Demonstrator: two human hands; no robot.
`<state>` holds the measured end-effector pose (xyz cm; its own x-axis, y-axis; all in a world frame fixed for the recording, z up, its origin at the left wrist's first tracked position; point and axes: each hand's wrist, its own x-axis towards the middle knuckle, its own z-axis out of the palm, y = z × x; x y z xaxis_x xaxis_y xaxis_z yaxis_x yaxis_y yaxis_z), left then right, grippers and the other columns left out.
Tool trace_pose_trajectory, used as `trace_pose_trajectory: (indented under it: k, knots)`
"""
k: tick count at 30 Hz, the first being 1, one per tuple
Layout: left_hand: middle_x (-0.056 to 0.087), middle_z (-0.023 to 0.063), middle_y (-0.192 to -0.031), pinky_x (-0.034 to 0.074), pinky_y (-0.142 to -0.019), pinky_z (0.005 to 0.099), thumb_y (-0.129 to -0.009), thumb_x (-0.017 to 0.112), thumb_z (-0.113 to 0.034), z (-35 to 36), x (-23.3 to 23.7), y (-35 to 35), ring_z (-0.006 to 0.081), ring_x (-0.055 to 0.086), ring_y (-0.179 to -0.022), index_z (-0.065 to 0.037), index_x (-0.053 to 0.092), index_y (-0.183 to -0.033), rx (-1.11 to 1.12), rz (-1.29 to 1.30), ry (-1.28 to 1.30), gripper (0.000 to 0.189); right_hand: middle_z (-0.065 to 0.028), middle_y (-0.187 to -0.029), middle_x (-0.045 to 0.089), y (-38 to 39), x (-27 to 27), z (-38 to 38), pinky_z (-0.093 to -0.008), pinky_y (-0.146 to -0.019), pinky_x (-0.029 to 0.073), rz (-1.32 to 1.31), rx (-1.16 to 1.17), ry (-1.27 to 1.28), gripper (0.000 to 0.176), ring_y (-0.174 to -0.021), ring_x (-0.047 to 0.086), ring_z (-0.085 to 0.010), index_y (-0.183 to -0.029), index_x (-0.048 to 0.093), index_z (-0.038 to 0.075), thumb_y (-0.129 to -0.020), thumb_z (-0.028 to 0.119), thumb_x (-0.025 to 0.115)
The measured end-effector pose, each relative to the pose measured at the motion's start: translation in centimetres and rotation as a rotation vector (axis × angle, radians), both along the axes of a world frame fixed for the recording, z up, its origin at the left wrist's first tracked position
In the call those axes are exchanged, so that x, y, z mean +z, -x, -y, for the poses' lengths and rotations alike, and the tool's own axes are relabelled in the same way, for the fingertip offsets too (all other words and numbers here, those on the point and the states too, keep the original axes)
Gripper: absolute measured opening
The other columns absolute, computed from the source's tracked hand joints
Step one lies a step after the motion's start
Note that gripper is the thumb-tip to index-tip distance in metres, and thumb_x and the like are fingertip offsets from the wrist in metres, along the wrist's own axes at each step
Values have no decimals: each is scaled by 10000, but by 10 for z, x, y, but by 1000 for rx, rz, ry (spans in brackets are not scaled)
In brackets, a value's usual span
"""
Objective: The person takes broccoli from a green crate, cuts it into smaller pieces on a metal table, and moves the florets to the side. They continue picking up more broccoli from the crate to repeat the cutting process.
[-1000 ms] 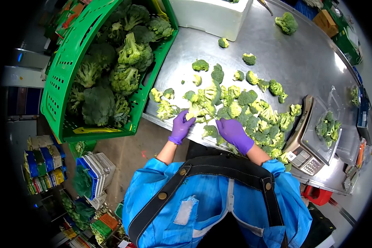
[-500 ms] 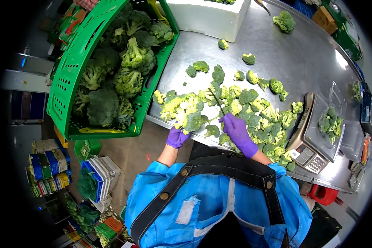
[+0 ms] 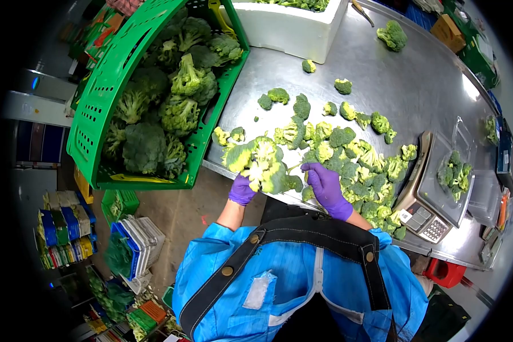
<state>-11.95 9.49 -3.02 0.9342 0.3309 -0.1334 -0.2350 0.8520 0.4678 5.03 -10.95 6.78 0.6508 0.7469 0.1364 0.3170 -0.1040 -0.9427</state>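
Observation:
My left hand (image 3: 243,191), in a purple glove, is closed around a broccoli head (image 3: 263,166) at the table's near edge, its pale cut stems turned up. To the right, my purple-gloved right hand (image 3: 327,191) is closed, its fingers curled beside the heap. A knife showed in it a moment ago; its blade cannot be made out now. Cut broccoli florets (image 3: 366,182) lie heaped beyond and right of this hand. Several loose florets (image 3: 278,95) are scattered farther up the steel table (image 3: 347,60).
A tilted green crate (image 3: 97,125) of broccoli heads stands left, near a white foam box (image 3: 290,25). A scale (image 3: 422,214) bears a clear tray of florets (image 3: 454,174) at right. A whole broccoli head (image 3: 392,36) and another knife (image 3: 362,12) lie at the far side.
The broccoli head in my left hand has turned, showing more of its cut stems. The knife blade, pointing up from my right hand before, no longer shows clearly.

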Motion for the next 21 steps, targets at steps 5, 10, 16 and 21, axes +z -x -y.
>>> trace_pose_trajectory:
  k: [5, 10, 16, 21]
  knots:
    - [466, 113, -1267, 396, -962, 356, -866, 520, -70, 3, 22, 6, 222, 479, -1134, -26, 387, -1292, 19, -149, -461, 448, -50, -550, 493, 1, -5, -2, -266, -515, 397, -76, 42, 50, 314, -517, 499, -121, -961, 592, 19, -935, 284, 424]
    - [449, 164, -1284, 345, -1000, 391, -698, 540, -43, 4, 24, 56, 290, 451, -1171, 17, 356, -1304, 19, -414, -356, 636, -30, -543, 491, 5, -8, -2, -256, -499, 376, -226, 82, 107, 326, -500, 471, -107, -964, 590, 21, -945, 285, 399]
    - [420, 194, -1304, 322, -1022, 439, -604, 494, -79, 26, 8, 119, 360, 423, -1190, 20, 330, -1317, 186, -336, 110, 738, -26, -543, 496, 11, -21, -5, -247, -484, 370, -245, 172, 175, 324, -491, 461, -97, -950, 590, 28, -956, 268, 372]
    - [509, 162, -1213, 373, -983, 381, -574, 509, -59, 38, 17, 102, 288, 489, -1126, 31, 470, -1191, 175, -281, -93, 625, -138, -670, 602, 18, -19, -7, -322, -537, 454, 24, 290, 189, 234, -588, 609, -264, -947, 612, 31, -898, 219, 483]
